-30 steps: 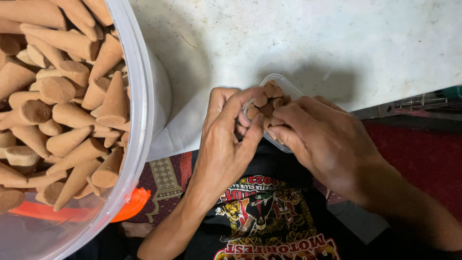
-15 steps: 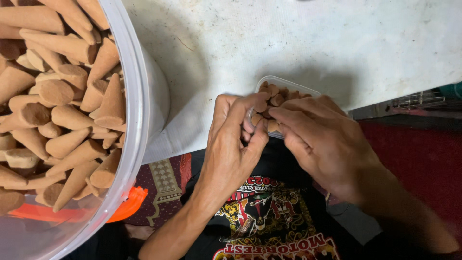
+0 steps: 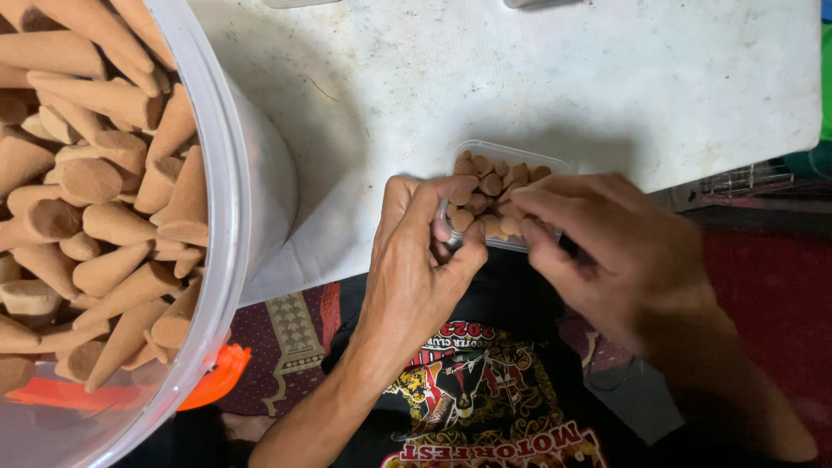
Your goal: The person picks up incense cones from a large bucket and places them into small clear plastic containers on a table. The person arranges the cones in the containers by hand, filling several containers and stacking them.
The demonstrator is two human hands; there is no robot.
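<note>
A small clear plastic box (image 3: 498, 152) sits at the near edge of a white table (image 3: 537, 78), filled with brown cones (image 3: 487, 186) standing base up. My left hand (image 3: 416, 269) grips the box's left side, thumb and forefinger around its corner. My right hand (image 3: 607, 251) reaches in from the right, its fingertips on the cones at the near right of the box; whether it pinches one I cannot tell.
A large clear bucket (image 3: 227, 217) heaped with long brown cones (image 3: 95, 182) fills the left side. An orange handle part (image 3: 212, 381) sticks out under it. A dark printed shirt (image 3: 485, 407) and a red patterned mat (image 3: 771, 295) lie below the table edge.
The view has shifted, so the box and both hands sit lower and more of the box shows. My right hand's fingers have drawn back toward the box's near right side.
</note>
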